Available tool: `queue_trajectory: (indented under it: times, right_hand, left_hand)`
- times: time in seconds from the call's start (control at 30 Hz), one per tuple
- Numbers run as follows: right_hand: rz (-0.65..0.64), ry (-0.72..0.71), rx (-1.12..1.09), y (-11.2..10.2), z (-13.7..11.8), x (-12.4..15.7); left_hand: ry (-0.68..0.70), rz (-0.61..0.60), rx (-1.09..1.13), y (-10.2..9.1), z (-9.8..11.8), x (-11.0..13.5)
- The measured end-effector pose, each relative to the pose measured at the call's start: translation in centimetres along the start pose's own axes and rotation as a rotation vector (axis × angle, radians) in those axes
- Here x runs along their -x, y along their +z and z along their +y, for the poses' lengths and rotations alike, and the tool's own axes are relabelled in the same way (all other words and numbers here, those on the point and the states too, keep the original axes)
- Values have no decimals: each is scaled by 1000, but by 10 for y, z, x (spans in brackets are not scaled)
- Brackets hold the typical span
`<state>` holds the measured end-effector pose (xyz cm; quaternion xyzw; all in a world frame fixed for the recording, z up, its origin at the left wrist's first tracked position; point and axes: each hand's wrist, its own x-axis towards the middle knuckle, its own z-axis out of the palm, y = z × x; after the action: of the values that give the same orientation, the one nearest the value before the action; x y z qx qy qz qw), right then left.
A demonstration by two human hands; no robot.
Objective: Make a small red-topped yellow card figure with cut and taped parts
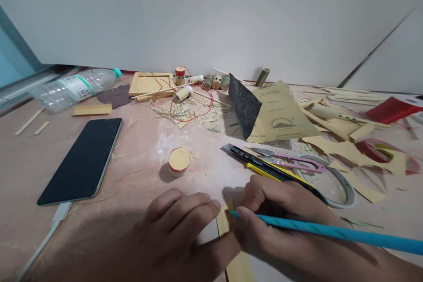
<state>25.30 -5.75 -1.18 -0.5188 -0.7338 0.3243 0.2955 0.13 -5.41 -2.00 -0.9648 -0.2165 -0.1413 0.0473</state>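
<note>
Pale wood strip point(224, 225): thin, flat, straw-coloured, straight-edged. It lies on the table point(148, 141) at the near edge of the view, between the two hands, running away from the person. Only a short upper stretch and a piece lower down show; the rest is covered by the hands.

Counts:
- strip under the hands: 1
- blue pencil point(330, 231): 1
- black phone point(82, 161), face up, left of the hands, with a white cable point(49, 233) plugged in: 1
- clear plastic bottle point(74, 88), on its side, far left: 1
- yellow-and-black utility knife point(264, 165): 1
- pink snips point(297, 163), just beside the knife: 1
- sandpaper sheet point(274, 112), one corner folded up dark: 1
- short round piece point(179, 161) with a red band: 1
- short bamboo sections point(216, 82) in a row by the wall: 3

Left hand point(178, 233): palm down, fingers close together and lightly bent, fingertips at the strip's left edge, thumb lying across the strip.

Right hand point(280, 211): closed in a writing grip, thumb and forefinger pinching the pencil near its tip. The tip rests on the strip near its far end, and the shaft slants off to the right.
</note>
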Motion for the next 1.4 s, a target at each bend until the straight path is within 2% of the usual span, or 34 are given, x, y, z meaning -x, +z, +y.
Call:
queue_trajectory:
  times: [0.27, 0.3, 0.5, 0.73, 0.9, 1.1, 1.27, 1.4]
  right_hand:
    - [-9, 20, 34, -3, 2, 2]
    - [-9, 14, 10, -2, 3, 2]
    - [20, 97, -95, 3, 7, 4]
    - [6, 35, -37, 0, 1, 1]
    - [-39, 53, -32, 0, 2, 1]
    - [-8, 50, 0, -2, 2, 4]
    - [18, 59, 21, -3, 2, 7]
    - [16, 3, -30, -4, -2, 5]
  left_hand:
    - [16, 38, -47, 11, 2, -1]
    - [28, 82, -60, 11, 3, -2]
    - [-14, 54, -15, 3, 4, -5]
    - [-6, 26, -11, 5, 2, -1]
    - [-9, -10, 0, 4, 3, 0]
    - [-12, -15, -2, 4, 3, -2]
    - [-3, 37, -2, 5, 3, -1]
    - [3, -1, 0, 6, 2, 1]
